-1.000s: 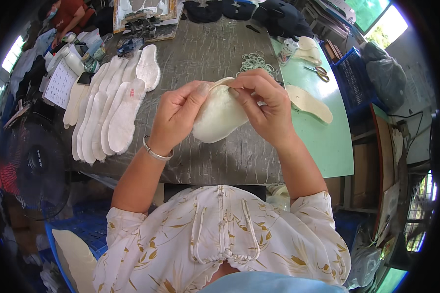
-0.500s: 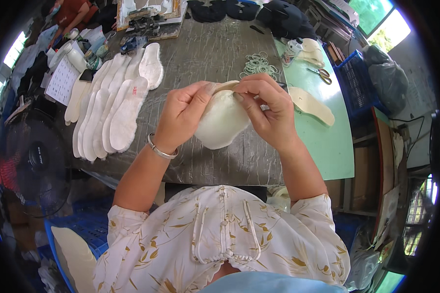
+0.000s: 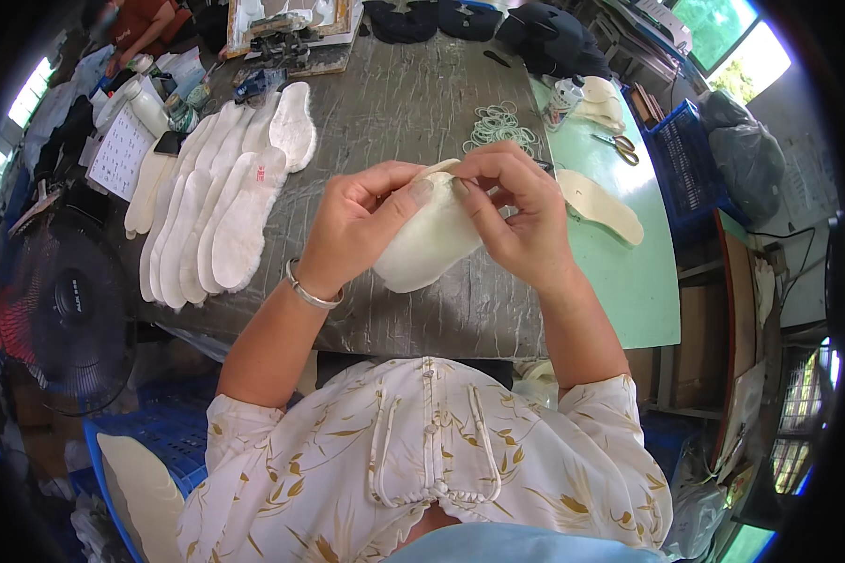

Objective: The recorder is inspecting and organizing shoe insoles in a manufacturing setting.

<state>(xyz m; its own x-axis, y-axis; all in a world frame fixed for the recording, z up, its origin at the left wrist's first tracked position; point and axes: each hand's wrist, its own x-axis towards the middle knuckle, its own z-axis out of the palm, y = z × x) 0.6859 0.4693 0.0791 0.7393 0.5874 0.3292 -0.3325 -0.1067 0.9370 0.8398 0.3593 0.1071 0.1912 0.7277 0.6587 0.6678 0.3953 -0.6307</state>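
Note:
Between my hands is a cream-white insole (image 3: 429,246), held up over the dark table and bent so that its upper edge folds over. My left hand (image 3: 371,216) grips its left side, thumb lying on the pale face near the top. With thumb and fingertips, my right hand (image 3: 516,206) pinches the upper right edge. Whether anything small sits in that pinch is hidden. Left of my hands lie several white fleecy insoles (image 3: 225,216) in overlapping rows. To the right, a single cream insole (image 3: 601,208) rests on the green board.
A heap of pale green rubber bands (image 3: 502,127) lies beyond my right hand. Scissors (image 3: 620,147) and a clear bottle (image 3: 563,101) are on the green board (image 3: 643,281). A fan (image 3: 70,310) stands at the left; a blue crate (image 3: 690,155) is at the right. Another person (image 3: 141,33) sits far left.
My left thumb has shifted up and right along the insole's face toward the pinched edge. The insole has tilted slightly. My right hand stays nearly in place.

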